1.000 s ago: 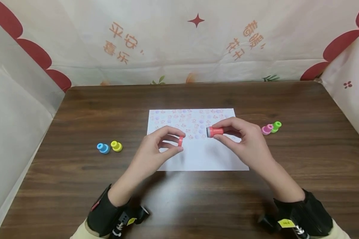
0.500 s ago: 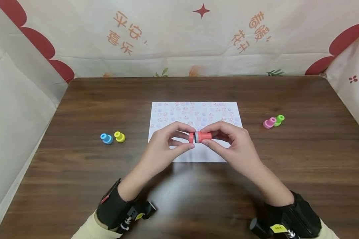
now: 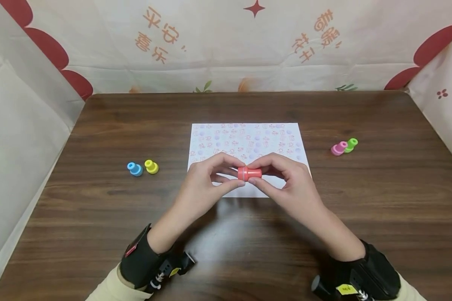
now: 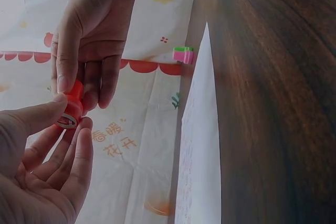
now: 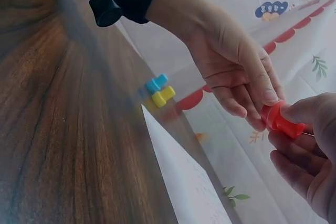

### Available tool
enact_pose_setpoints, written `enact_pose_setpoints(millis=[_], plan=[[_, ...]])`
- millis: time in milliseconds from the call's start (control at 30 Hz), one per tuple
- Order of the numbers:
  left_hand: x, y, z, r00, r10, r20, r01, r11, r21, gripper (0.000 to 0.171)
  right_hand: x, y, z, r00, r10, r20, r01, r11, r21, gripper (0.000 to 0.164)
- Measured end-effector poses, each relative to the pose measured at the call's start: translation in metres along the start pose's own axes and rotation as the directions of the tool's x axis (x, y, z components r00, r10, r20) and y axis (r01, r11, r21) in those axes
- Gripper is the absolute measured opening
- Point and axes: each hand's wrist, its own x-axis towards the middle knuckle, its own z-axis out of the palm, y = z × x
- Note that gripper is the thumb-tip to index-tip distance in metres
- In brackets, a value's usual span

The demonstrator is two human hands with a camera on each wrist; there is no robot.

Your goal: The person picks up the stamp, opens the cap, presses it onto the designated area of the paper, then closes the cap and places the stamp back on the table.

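Observation:
Over the paper, a small red stamp (image 3: 254, 173) lies sideways between both hands, its cap (image 3: 241, 173) against its wider end. My left hand (image 3: 201, 184) pinches the cap between thumb and fingers. From the other side, my right hand (image 3: 295, 182) pinches the stamp's handle end. The red stamp (image 5: 287, 123) also shows in the right wrist view, fingertips of both hands around it. Below lies a white sheet of paper (image 3: 245, 191), its far half covered with rows of small pink and purple stamped prints.
On the left of the wooden table (image 3: 98, 217) stand a blue stamp (image 3: 134, 169) and a yellow stamp (image 3: 151, 167). At the right, a pink stamp (image 3: 339, 148) touches or nearly touches a green stamp (image 3: 351, 145). A printed white cloth (image 3: 218, 46) hangs behind.
Both hands have come together above the paper. The cap and the stamp, held apart a second ago, now meet, and the grey band at the stamp's end is covered.

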Motion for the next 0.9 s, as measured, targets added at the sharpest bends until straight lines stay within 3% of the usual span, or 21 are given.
enact_pose_setpoints(millis=[500,767,900], plan=[[0.0006,-0.0007,-0.0007,1.0,0.004,-0.003,-0.004,0.997,0.081,0.025,0.0004,0.0028,0.0019,0.999,-0.011,0.032,0.011,1.0,-0.028,0.021],[-0.0002,-0.0012,-0.0035,0.995,0.007,0.102,-0.019,0.993,0.116,0.026,-0.0044,0.0027,0.0006,0.998,-0.021,0.061,0.025,0.997,-0.07,0.025],[-0.0005,-0.0027,-0.0056,0.992,0.035,0.119,-0.05,0.99,0.132,0.03,-0.0056,0.0034,-0.0003,0.997,-0.039,0.063,0.045,0.994,-0.102,0.026]])
